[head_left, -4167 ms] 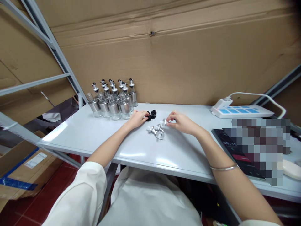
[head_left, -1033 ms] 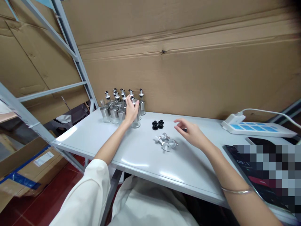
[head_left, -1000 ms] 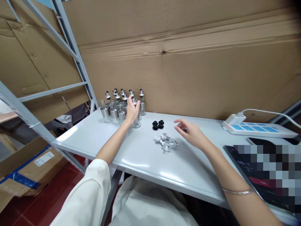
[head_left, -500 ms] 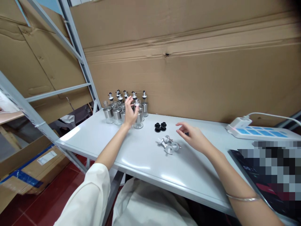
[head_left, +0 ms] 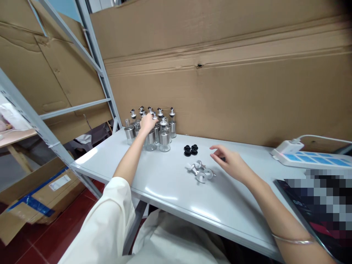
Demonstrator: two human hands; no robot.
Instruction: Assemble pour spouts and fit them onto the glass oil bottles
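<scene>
My left hand (head_left: 147,123) reaches into the group of bottles at the back left, fingers curled down around the top of a glass bottle (head_left: 150,141) with a metal band. That bottle's neck and my fingertips are hidden. Just right of it stands a similar bottle (head_left: 164,141) topped with a metal pourer. My right hand (head_left: 229,161) hovers over the table, thumb and forefinger apart. Something dark shows beneath its fingers, too small to make out. Closest to it lie several silvery pourer tops (head_left: 201,177), with several black stoppers (head_left: 187,152) behind them.
More bottles (head_left: 172,126) stand against the cardboard wall (head_left: 220,95), some with pourers. At the right are a white power strip (head_left: 286,157) with a plugged charger and a dark-screened device (head_left: 299,209). A metal shelf post (head_left: 104,84) rises by the table's left end.
My left hand has moved left from the front pourer-topped bottle to the bottle beside it, and its fingers have curled down. My right hand stays almost where it was; the view has shifted slightly.
</scene>
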